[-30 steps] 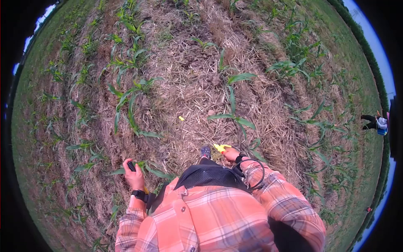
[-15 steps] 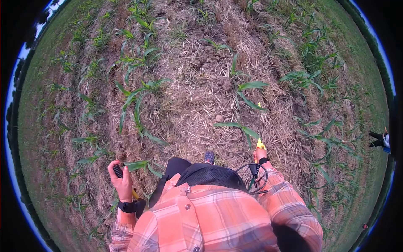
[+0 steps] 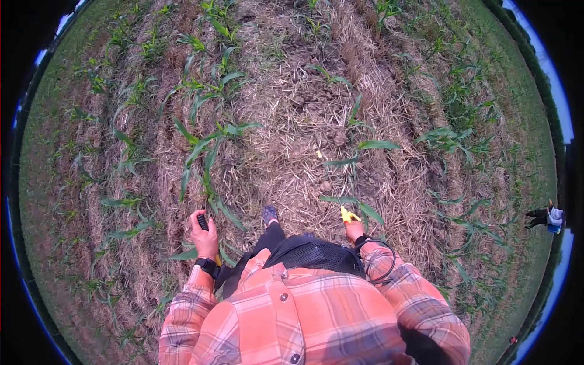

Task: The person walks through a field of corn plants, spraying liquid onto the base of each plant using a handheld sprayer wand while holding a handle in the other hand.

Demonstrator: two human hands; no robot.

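Note:
My right hand (image 3: 354, 230) is closed around the handle of a yellow spray wand (image 3: 348, 215). Its thin lance reaches forward and slightly left to a yellow tip (image 3: 319, 154) above the straw, left of a young maize plant (image 3: 342, 162). From beside my right wrist a black hose (image 3: 389, 261) loops back. My left hand (image 3: 205, 238) grips a black ribbed handle (image 3: 202, 222), the thumb along its side. Maize leaves (image 3: 184, 254) lie close by that hand. The lower end of the handle is hidden behind the wrist.
Rows of young maize (image 3: 207, 146) run forward on both sides of a straw-covered strip (image 3: 292, 140). My dotted shoe (image 3: 269, 213) stands on that strip. Far right, another person (image 3: 552, 216) is in the field, with a small red shape (image 3: 513, 340) farther down.
The spray wand's tip has swung left, and my right hand has shifted slightly left. My left hand has moved right and forward with its handle. My left foot has come forward into view.

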